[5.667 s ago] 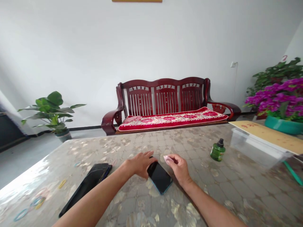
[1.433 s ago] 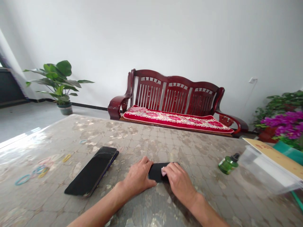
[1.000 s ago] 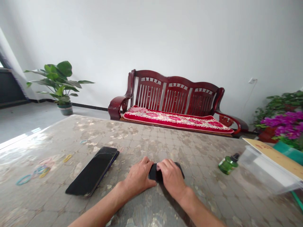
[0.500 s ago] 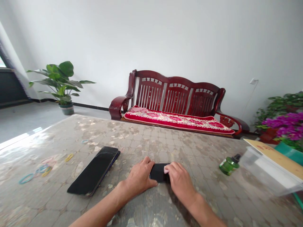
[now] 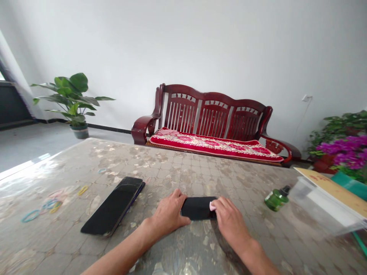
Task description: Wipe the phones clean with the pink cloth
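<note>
A small black phone (image 5: 197, 208) lies screen up on the patterned table (image 5: 183, 179) in front of me. My left hand (image 5: 168, 215) rests flat against its left end, fingers curved over the edge and holding it still. My right hand (image 5: 231, 222) presses a small pink cloth (image 5: 212, 206) onto the phone's right end, fingers pinched round the cloth. Two larger dark phones (image 5: 113, 205) lie stacked to the left, apart from both hands.
A small green bottle (image 5: 276, 198) with a black cap stands to the right. A clear plastic box (image 5: 323, 208) under a cardboard sheet sits at the right edge. Coloured rubber bands (image 5: 47, 206) are scattered at the left. A red wooden bench (image 5: 212, 130) and potted plants stand beyond.
My right hand with the pink cloth has slid rightwards along the small phone, baring more of its screen. The left hand has stayed on the phone's left end.
</note>
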The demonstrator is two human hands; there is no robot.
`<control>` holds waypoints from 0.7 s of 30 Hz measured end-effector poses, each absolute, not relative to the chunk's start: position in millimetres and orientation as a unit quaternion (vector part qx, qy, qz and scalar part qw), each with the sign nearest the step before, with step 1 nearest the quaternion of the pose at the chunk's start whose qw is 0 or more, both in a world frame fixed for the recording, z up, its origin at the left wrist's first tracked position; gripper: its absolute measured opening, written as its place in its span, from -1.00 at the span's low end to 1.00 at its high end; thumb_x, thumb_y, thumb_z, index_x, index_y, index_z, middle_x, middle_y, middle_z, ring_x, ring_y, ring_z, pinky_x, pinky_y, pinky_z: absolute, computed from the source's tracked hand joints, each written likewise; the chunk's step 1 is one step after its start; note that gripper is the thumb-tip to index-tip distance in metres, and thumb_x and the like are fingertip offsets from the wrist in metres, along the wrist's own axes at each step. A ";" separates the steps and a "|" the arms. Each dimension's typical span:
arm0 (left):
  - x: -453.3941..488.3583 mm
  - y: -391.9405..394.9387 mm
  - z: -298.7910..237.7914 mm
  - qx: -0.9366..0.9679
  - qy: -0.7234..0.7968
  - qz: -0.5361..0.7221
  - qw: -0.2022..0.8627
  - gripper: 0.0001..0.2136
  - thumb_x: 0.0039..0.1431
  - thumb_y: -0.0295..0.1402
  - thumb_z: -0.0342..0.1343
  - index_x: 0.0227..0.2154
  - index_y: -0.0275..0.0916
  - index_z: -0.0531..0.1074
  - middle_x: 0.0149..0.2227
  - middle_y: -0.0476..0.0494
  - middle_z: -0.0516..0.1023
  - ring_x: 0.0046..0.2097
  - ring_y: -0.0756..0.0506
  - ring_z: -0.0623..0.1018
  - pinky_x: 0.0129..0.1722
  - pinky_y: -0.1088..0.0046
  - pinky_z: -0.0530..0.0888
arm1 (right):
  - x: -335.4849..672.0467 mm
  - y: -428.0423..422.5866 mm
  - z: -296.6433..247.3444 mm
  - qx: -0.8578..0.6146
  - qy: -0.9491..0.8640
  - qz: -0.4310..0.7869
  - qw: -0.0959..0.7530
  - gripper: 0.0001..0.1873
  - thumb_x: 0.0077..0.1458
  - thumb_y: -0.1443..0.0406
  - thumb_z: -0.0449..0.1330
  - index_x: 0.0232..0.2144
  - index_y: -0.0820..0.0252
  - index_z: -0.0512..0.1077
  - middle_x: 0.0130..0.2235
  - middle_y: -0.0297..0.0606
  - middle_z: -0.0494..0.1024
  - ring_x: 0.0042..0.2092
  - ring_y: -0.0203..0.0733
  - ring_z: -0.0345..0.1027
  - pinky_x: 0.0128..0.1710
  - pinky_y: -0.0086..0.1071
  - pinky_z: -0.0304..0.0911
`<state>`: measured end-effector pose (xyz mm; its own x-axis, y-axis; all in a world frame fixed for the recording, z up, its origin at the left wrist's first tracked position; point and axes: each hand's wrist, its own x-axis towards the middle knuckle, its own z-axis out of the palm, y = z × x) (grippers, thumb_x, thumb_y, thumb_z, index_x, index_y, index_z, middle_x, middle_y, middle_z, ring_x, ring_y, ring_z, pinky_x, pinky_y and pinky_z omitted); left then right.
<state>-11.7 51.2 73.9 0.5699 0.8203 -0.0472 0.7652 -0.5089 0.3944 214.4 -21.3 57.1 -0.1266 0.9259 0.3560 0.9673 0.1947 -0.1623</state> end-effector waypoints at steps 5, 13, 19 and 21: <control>-11.4 50.3 72.7 0.866 0.459 0.075 0.184 -0.56 -0.07 -0.21 0.23 -0.06 -0.12 0.42 -0.04 -0.13 0.44 -0.06 -0.23 0.55 -0.11 0.37 0.47 | 180.6 -22.3 56.9 -0.606 -0.771 -0.043 0.190 -0.75 0.18 0.55 0.07 -0.35 0.11 0.40 -0.29 -0.31 0.45 -0.23 -0.16 0.30 -0.22 -0.33 0.18; -12.1 50.3 73.3 0.865 0.460 0.073 0.184 -0.57 -0.06 -0.18 0.23 -0.07 -0.12 0.43 -0.04 -0.13 0.44 -0.08 -0.24 0.55 -0.13 0.36 0.47 | 205.3 -35.0 57.6 -0.610 -0.768 -0.028 0.194 -0.76 0.22 0.53 0.03 -0.31 0.11 0.38 -0.27 -0.30 0.43 -0.20 -0.15 0.30 -0.20 -0.31 0.18; -11.7 51.6 69.8 0.871 0.452 0.079 0.175 -0.56 -0.07 -0.18 0.24 -0.07 -0.16 0.44 -0.06 -0.16 0.44 -0.10 -0.25 0.56 -0.15 0.33 0.48 | 205.4 -37.0 55.4 -0.627 -0.754 -0.035 0.194 -0.73 0.20 0.55 0.02 -0.32 0.11 0.38 -0.28 -0.29 0.43 -0.20 -0.14 0.31 -0.21 -0.30 0.18; -11.5 51.4 69.0 0.871 0.452 0.083 0.171 -0.56 -0.06 -0.18 0.24 -0.07 -0.16 0.44 -0.06 -0.15 0.44 -0.10 -0.24 0.56 -0.15 0.34 0.48 | 187.3 -32.7 56.0 -0.613 -0.765 -0.033 0.193 -0.72 0.19 0.56 0.03 -0.33 0.10 0.39 -0.29 -0.31 0.43 -0.22 -0.16 0.30 -0.22 -0.31 0.17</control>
<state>-11.5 51.4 69.0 0.5771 0.8166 -0.0091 0.7597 -0.5327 0.3730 187.3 -32.7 56.0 -0.1741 0.9259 0.3353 0.9512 0.2463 -0.1861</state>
